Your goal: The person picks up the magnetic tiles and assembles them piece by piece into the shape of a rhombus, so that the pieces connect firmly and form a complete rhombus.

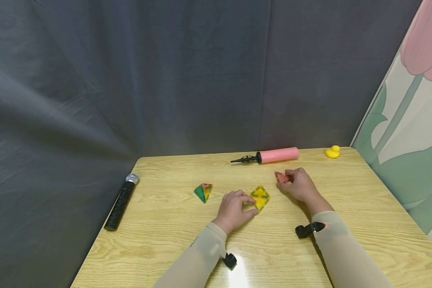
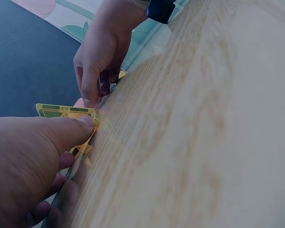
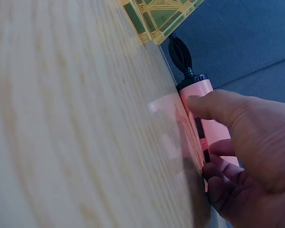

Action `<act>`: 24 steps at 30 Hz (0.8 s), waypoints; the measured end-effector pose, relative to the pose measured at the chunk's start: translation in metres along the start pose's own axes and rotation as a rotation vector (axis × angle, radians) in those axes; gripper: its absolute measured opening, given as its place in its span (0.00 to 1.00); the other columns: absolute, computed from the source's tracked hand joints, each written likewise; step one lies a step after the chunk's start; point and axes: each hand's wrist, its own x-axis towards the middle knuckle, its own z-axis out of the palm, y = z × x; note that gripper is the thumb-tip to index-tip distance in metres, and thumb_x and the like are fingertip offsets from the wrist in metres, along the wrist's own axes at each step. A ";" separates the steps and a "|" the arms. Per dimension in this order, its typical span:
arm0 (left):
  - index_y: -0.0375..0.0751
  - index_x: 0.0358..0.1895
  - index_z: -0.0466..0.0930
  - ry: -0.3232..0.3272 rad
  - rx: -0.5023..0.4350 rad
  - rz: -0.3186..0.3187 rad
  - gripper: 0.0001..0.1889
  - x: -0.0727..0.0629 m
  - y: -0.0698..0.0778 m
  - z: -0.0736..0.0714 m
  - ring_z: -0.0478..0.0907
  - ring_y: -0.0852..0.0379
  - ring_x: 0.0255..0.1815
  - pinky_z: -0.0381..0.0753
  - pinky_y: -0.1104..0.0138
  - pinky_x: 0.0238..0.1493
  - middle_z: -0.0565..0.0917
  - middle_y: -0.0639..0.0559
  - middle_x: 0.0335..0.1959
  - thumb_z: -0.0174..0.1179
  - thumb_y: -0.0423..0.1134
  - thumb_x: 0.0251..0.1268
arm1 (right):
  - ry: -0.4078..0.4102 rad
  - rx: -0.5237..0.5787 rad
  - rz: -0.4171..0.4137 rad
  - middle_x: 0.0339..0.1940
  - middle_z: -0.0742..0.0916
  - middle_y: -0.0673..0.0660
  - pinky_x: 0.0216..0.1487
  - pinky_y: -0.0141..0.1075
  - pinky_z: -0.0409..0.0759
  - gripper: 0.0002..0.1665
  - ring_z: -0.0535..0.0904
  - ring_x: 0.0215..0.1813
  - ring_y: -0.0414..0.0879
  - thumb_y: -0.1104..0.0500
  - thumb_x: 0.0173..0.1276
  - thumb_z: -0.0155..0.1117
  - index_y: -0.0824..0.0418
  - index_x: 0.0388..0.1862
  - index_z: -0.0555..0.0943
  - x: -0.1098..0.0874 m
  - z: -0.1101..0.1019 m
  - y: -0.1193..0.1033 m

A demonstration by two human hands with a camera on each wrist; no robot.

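Note:
My left hand (image 1: 235, 210) holds a see-through yellow magnetic tile shape (image 1: 261, 196) by its near left side. In the left wrist view, the thumb rests on the corner of this yellow shape (image 2: 61, 111), which rises from the tabletop. Farther right, my right hand (image 1: 299, 185) has thumb and fingers around a red magnetic tile (image 1: 281, 177). The right wrist view shows the red tile (image 3: 204, 144) low at the table surface, between thumb and fingertips and partly hidden by them. Left of both hands sits a small piece of green, yellow and red tiles (image 1: 203, 192).
A pink hand pump (image 1: 279, 155) with a black nozzle lies along the wooden table's (image 1: 165, 224) back edge. A yellow rubber duck (image 1: 333, 152) stands at the back right. On the left edge lies a black microphone (image 1: 120, 204). Behind hangs a dark curtain (image 1: 201, 80).

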 end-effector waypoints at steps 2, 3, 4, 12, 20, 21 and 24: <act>0.65 0.52 0.91 0.001 0.004 0.001 0.15 0.000 0.000 0.000 0.76 0.65 0.47 0.73 0.62 0.57 0.81 0.71 0.47 0.73 0.60 0.65 | 0.007 0.013 0.004 0.57 0.75 0.69 0.59 0.54 0.76 0.48 0.74 0.52 0.59 0.46 0.66 0.76 0.74 0.75 0.71 0.000 -0.001 0.000; 0.65 0.52 0.91 0.002 0.006 0.002 0.15 0.000 0.000 0.000 0.76 0.65 0.48 0.73 0.62 0.58 0.81 0.71 0.47 0.73 0.60 0.65 | 0.011 0.017 0.003 0.57 0.75 0.69 0.58 0.53 0.75 0.49 0.74 0.52 0.59 0.46 0.66 0.76 0.74 0.75 0.70 -0.001 -0.001 0.000; 0.65 0.52 0.91 0.001 0.007 0.001 0.15 0.000 0.000 0.000 0.76 0.65 0.48 0.73 0.62 0.58 0.81 0.70 0.47 0.73 0.60 0.65 | 0.015 0.020 0.004 0.57 0.75 0.68 0.57 0.53 0.75 0.49 0.74 0.51 0.59 0.46 0.66 0.76 0.74 0.75 0.70 -0.001 -0.001 0.000; 0.65 0.52 0.90 -0.007 0.003 -0.001 0.15 0.000 -0.001 0.001 0.76 0.65 0.49 0.73 0.61 0.59 0.81 0.70 0.47 0.72 0.60 0.65 | 0.044 0.021 -0.012 0.55 0.75 0.68 0.52 0.49 0.77 0.41 0.74 0.49 0.57 0.47 0.67 0.76 0.74 0.69 0.77 -0.002 -0.002 0.002; 0.65 0.52 0.91 -0.003 0.000 0.003 0.15 0.001 -0.002 0.001 0.76 0.64 0.49 0.73 0.61 0.58 0.81 0.70 0.47 0.72 0.60 0.64 | 0.063 -0.001 -0.084 0.48 0.79 0.65 0.48 0.46 0.79 0.35 0.77 0.47 0.55 0.47 0.65 0.78 0.70 0.61 0.81 -0.004 -0.007 0.000; 0.65 0.52 0.91 -0.003 0.000 0.003 0.15 0.001 -0.002 0.002 0.76 0.64 0.49 0.73 0.61 0.58 0.81 0.70 0.47 0.72 0.60 0.64 | 0.058 0.001 -0.084 0.48 0.80 0.64 0.48 0.46 0.79 0.35 0.77 0.47 0.55 0.47 0.65 0.78 0.70 0.61 0.81 -0.004 -0.007 0.000; 0.65 0.52 0.91 0.001 0.000 0.007 0.15 0.001 -0.003 0.002 0.76 0.64 0.49 0.73 0.61 0.58 0.81 0.70 0.47 0.72 0.60 0.64 | 0.036 0.018 -0.064 0.48 0.82 0.64 0.49 0.46 0.79 0.36 0.78 0.47 0.55 0.45 0.65 0.78 0.69 0.60 0.81 -0.003 -0.007 0.000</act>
